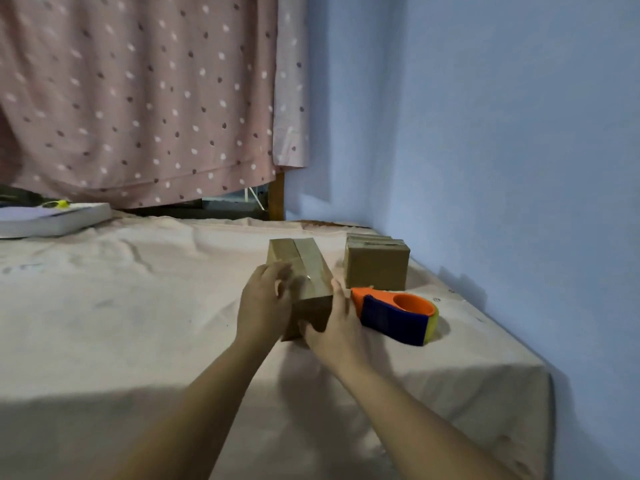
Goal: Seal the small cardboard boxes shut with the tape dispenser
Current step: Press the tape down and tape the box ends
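A small cardboard box (306,268) is held between both hands near the middle of the cloth-covered table (138,289). The left hand (265,303) is curled over the box's left side and top edge. The right hand (334,327) is clasped around its near right corner, thumb laid on the end face. A glossy strip is seen along the top seam. The orange and blue tape dispenser (398,315) is lying on the cloth just right of the right hand, ungripped. A second cardboard box (375,268) is set behind it, near the blue wall (485,133). A book (52,220) is noted far left.
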